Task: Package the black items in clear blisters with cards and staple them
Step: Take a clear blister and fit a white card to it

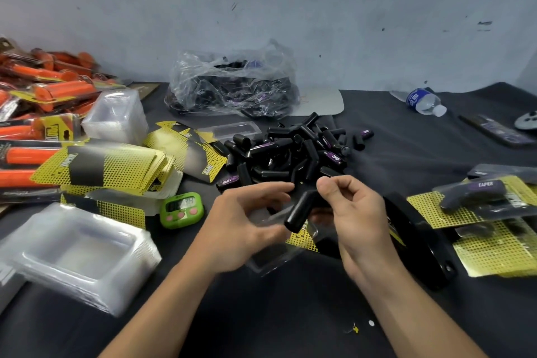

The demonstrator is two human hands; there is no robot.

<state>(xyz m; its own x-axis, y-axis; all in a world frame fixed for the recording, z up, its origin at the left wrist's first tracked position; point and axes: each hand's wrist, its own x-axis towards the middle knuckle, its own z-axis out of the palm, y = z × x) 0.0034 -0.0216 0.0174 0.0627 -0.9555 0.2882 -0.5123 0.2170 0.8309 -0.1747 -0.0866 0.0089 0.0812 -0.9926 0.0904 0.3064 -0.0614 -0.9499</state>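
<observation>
Both grips work at the centre of the dark cloth-covered surface [290,314]. The right grip [354,212] has its fingers curled, thumb and forefinger pinching the upper end of a black cylindrical rubber item [299,211], which is tilted and clear of the surface. The left grip [247,221] curves its fingers and thumb round a clear plastic blister [267,261] directly beneath that item; motion blur obscures the exact contact. A yellow dotted card [300,241] shows just under the blister.

Behind the grips lies a loose pile of black items [290,151], and behind that a crumpled clear plastic bag [232,87] holding more. To the left: a fanned stack of yellow-and-black cards [107,168], a nested stack of clear blisters [72,256] and a green digital timer [181,209]. To the right: a black stapler [421,241] just beside the right wrist, and finished carded packs [479,203] beyond it.
</observation>
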